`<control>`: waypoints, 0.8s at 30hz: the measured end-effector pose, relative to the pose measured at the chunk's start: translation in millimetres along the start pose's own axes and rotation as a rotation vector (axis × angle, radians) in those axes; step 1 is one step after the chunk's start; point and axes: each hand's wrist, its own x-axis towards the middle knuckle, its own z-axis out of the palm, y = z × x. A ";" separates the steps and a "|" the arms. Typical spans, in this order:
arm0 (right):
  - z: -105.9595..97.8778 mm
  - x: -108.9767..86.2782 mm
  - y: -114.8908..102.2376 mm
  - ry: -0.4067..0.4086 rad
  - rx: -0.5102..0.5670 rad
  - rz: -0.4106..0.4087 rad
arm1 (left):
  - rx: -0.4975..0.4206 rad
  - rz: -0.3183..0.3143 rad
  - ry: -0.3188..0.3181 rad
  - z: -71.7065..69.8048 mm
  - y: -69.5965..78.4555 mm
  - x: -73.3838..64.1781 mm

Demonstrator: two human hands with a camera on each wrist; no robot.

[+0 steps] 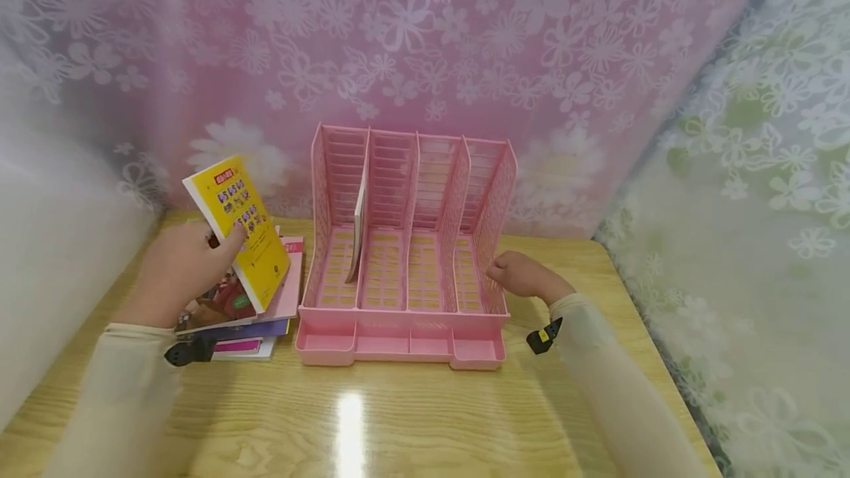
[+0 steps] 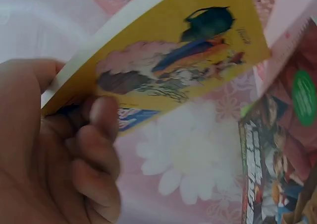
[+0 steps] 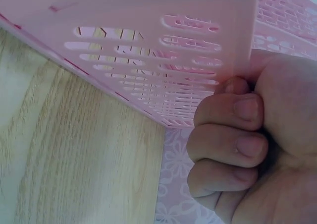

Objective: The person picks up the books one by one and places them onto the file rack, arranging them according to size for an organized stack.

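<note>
My left hand (image 1: pixel 182 264) grips a yellow book (image 1: pixel 249 231) by its left edge, thumb on the yellow back cover, the book tilted above a pile of books (image 1: pixel 285 293). In the left wrist view the illustrated side of the yellow book (image 2: pixel 168 60) faces the camera, with curled fingers against it. On the right, my right hand (image 1: pixel 524 274) pinches the right side wall of a pink desk file rack (image 1: pixel 401 323). The right wrist view shows the fingers (image 3: pixel 228 135) curled at the edge of that slotted wall. One thin book (image 1: pixel 357 231) leans in the rack's leftmost slot.
Small trays (image 1: pixel 381 345) run along the rack's front. Everything stands on a wooden table (image 1: pixel 425 419). A pink flowered curtain (image 1: pixel 412 43) hangs right behind the rack, and a pale flowered cloth (image 1: pixel 750 205) covers the right side. A white surface (image 1: pixel 60 168) borders the left.
</note>
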 end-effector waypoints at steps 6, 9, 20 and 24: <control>-4.1 -1.0 -7.0 0.003 0.010 0.028 | -0.015 -0.011 -0.017 -8.1 3.7 -4.9; -5.0 -2.4 -9.1 0.001 0.011 0.040 | -0.034 -0.044 -0.016 -9.1 4.2 -5.3; -1.9 -4.8 -9.7 0.024 -0.005 0.049 | -0.014 -0.040 0.063 -6.4 12.9 -13.5; -1.1 -7.4 -11.4 0.011 0.002 0.090 | -0.040 -0.012 0.157 -9.6 21.7 -22.6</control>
